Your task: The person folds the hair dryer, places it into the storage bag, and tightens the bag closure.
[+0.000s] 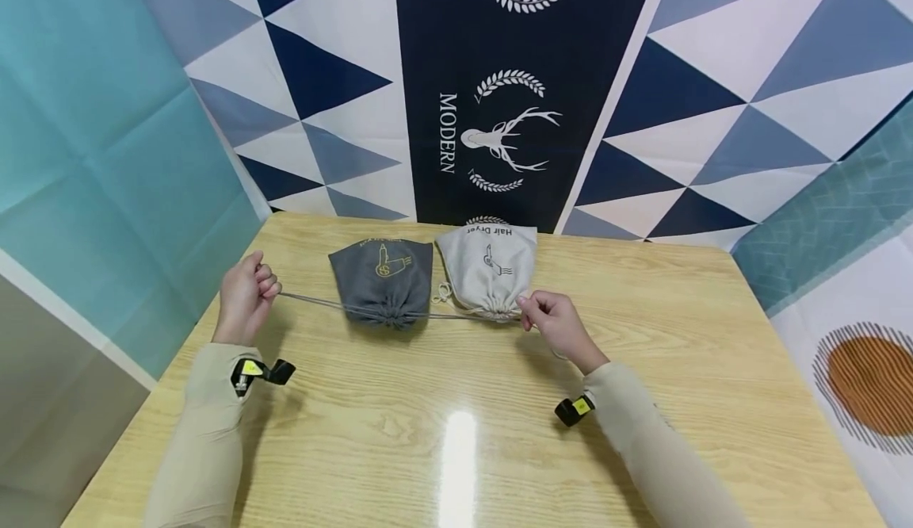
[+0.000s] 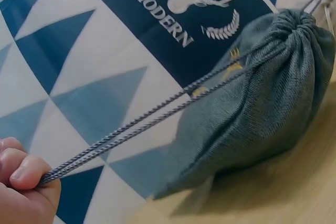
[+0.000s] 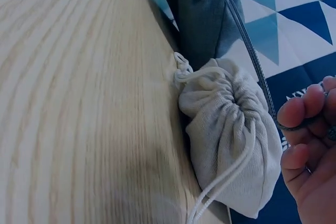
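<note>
A dark grey drawstring pouch [image 1: 381, 278] with a yellow hair dryer print lies on the table, its mouth gathered tight towards me. My left hand [image 1: 242, 298] grips the doubled grey cord [image 2: 131, 124] coming out of one side, and the cord runs taut. At the other side, my right hand [image 1: 559, 323] holds the opposite end of the cord [image 3: 251, 45] in curled fingers. That end passes over a light grey pouch [image 1: 495, 266] marked "Hair Dryer", also cinched, right beside the dark one. White cords [image 3: 239, 163] hang from the light pouch.
The wooden table [image 1: 357, 417] ends at the back against a patterned cloth [image 1: 492, 116] of triangles with a deer-head band. Teal cloth [image 1: 107, 139] hangs at the left. A white cloth with a brown circle [image 1: 870, 385] hangs at the right.
</note>
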A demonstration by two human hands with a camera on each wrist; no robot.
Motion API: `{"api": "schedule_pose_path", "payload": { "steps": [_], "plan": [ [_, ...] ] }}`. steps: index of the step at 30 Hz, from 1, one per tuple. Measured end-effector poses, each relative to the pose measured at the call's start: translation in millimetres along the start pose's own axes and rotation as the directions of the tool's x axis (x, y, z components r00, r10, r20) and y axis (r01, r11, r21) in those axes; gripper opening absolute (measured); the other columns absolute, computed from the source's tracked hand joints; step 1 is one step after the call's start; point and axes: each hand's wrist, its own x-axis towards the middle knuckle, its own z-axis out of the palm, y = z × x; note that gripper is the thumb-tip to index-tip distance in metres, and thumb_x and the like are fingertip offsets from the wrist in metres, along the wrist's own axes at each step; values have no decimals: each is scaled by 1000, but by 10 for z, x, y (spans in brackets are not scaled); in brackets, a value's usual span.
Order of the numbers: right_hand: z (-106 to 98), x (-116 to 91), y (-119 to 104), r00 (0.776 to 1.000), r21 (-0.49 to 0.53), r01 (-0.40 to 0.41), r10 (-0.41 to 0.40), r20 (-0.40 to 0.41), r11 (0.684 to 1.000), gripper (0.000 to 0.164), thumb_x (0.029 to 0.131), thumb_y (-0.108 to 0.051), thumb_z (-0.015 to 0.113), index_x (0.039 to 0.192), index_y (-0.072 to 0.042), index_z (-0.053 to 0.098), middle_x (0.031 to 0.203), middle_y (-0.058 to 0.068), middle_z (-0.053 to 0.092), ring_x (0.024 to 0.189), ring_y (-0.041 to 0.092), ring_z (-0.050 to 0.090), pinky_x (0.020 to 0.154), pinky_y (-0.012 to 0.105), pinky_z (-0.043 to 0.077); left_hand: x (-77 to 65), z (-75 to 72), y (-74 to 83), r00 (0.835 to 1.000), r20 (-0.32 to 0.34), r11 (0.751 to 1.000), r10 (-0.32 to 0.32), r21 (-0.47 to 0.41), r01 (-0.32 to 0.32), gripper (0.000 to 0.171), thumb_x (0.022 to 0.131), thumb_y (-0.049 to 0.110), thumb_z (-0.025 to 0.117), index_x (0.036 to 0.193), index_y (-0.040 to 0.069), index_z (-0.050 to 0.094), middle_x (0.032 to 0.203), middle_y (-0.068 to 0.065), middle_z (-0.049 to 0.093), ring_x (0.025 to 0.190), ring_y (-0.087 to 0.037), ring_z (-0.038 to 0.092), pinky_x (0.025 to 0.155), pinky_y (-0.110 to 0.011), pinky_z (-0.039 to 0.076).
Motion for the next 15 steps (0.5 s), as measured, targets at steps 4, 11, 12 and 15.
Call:
{"api": "schedule_pose_path", "payload": {
  "steps": [4, 11, 12, 15],
  "plan": [
    [61, -18, -208, 1000, -58, -25, 26, 8, 998, 35, 98, -2, 53, 68, 15, 52, 67, 32, 57, 53, 2, 39, 54, 20, 33, 170, -16, -82, 997, -66, 995, 37, 95, -31, 37, 107, 17, 33, 71, 16, 22, 58, 3, 15, 47, -8, 16, 48, -21, 17],
    [102, 15, -198, 998, -72, -58, 60, 13, 996, 35, 98, -6, 55, 69, 14, 54, 71, 29, 63, 55, 6, 44, 54, 20, 37, 311, -112, -239, 990, -139, 990, 33, 141, -13, 35, 107, 22, 34, 73, 15, 27, 52, 7, 26, 42, -5, 24, 45, -19, 22],
    [93, 17, -156, 997, -53, -70, 71, 22, 996, 35, 98, -7, 55, 70, 13, 55, 71, 27, 64, 56, 7, 47, 54, 20, 39, 303, -126, -256, 991, -130, 989, 26, 150, -6, 35, 107, 23, 33, 74, 15, 27, 52, 7, 26, 43, -5, 24, 45, -19, 22],
    [50, 14, -17, 990, 46, -131, 129, 57, 990, 34, 99, -10, 54, 74, 12, 57, 71, 14, 68, 61, 11, 57, 56, 26, 49, 265, -164, -306, 994, -106, 983, 3, 181, 16, 32, 107, 24, 33, 77, 15, 29, 54, 7, 29, 45, -5, 26, 46, -19, 24]
  ]
}}
